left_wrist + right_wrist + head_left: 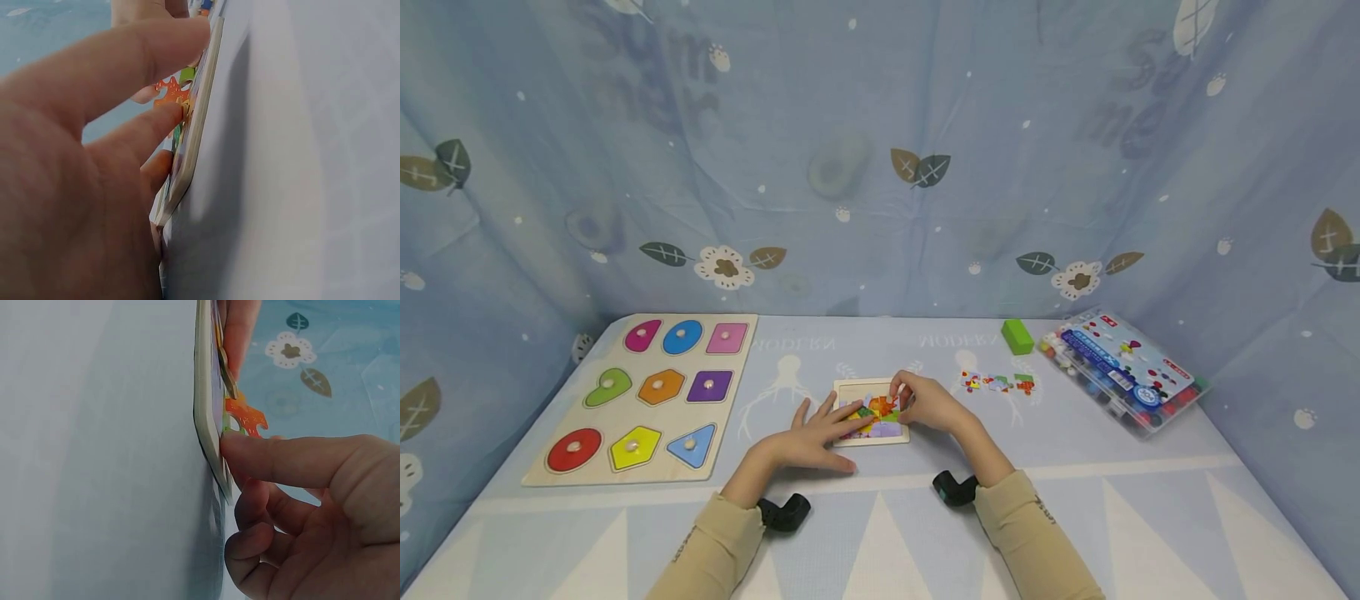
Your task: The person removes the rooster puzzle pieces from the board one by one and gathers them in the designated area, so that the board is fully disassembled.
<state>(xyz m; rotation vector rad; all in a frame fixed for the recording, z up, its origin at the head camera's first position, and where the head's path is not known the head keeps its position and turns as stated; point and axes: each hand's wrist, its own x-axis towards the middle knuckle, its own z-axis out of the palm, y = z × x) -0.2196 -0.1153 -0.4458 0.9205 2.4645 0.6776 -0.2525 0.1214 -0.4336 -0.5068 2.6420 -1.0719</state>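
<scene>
Curtained tabletop play nook; room type beyond it, can't tell. Blue leaf-and-flower drapes (880,258) on far, left and right sides. Patterned tablecloth (880,542), shape-peg board (634,411) left, colorful plastic case (1123,367) right.

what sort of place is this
Probably a tabletop play corner, judging by the knobbed shape board, the small framed jigsaw and the patterned blue curtain behind.

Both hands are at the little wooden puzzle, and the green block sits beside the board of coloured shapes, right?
Not quite: the head view shows the green block beside the clear plastic case, far from the board of coloured shapes. The left hand and right hand are indeed at the little wooden puzzle.
</scene>
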